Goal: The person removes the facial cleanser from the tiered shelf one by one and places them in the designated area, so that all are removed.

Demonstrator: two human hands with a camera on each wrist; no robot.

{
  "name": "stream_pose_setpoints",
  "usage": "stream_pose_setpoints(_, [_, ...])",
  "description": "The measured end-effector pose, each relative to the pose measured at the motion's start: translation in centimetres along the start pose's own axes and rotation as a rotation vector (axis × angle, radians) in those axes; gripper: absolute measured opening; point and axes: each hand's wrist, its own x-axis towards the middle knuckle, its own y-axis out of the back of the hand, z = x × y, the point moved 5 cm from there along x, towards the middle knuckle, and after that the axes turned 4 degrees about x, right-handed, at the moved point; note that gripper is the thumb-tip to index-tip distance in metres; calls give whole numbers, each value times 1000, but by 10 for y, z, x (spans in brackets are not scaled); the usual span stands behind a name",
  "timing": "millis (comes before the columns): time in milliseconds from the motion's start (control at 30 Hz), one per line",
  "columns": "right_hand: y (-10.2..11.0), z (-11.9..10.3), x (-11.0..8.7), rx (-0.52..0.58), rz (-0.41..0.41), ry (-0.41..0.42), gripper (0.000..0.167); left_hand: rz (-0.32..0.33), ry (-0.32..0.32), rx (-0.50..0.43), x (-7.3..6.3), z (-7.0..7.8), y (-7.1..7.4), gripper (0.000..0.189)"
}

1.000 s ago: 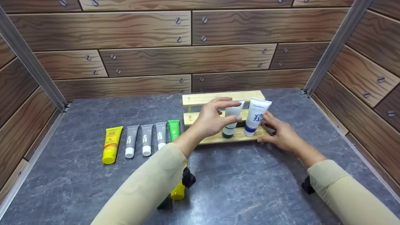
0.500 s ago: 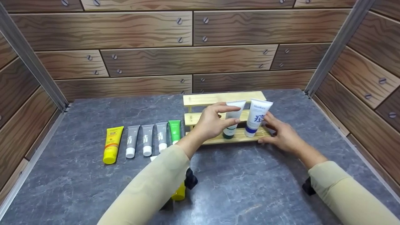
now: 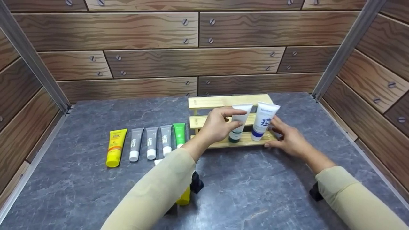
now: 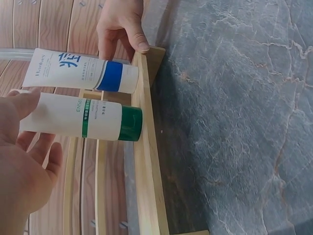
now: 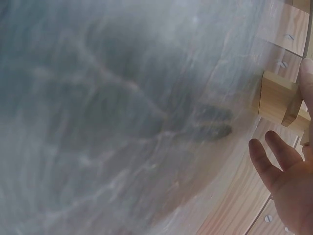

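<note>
A three-tier wooden rack (image 3: 230, 101) stands on the grey marbled table. My left hand (image 3: 217, 124) pinches the upper part of a white squeeze tube with a green cap (image 4: 63, 115), thumb on one side and fingers on the other. That tube stands cap down on the lowest tier, leaning slightly. Right beside it, a white tube with a blue band (image 3: 263, 119) also stands cap down, tilted back. My right hand (image 3: 292, 140) holds the rack's right end, its thumb at the lowest tier's front corner. Some of its fingers are hidden behind the rack.
Left of the rack lie a yellow tube (image 3: 116, 147), several grey tubes (image 3: 136, 143) and a green tube (image 3: 179, 132) in a row. Another yellow tube (image 3: 183, 197) shows partly under my left forearm. Wood-patterned walls (image 3: 153, 60) enclose the table.
The view shifts very slightly. Both hands, the two white tubes and the rack keep nearly the same places.
</note>
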Motion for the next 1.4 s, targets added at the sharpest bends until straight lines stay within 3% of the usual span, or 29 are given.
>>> stream_pose_setpoints(233, [1,1,1,-44,-4,-16,110,17,50,-57,-4,0,4,32])
stream_pose_setpoints(400, [1,3,1,-46,-9,-26,111,16,95,-85,-10,-2,18,32])
stream_pose_setpoints(700, [0,3,2,-34,-14,-30,112,58,22,-75,-32,4,64,31])
stream_pose_setpoints(1000, [3,1,1,-26,-3,4,111,115,-83,-63,-67,15,110,31])
stream_pose_setpoints(1167, [3,0,-1,-35,20,50,108,139,-91,-47,-83,18,133,32])
stream_pose_setpoints(1400, [2,-1,0,-49,11,17,110,212,-88,-30,-103,21,164,32])
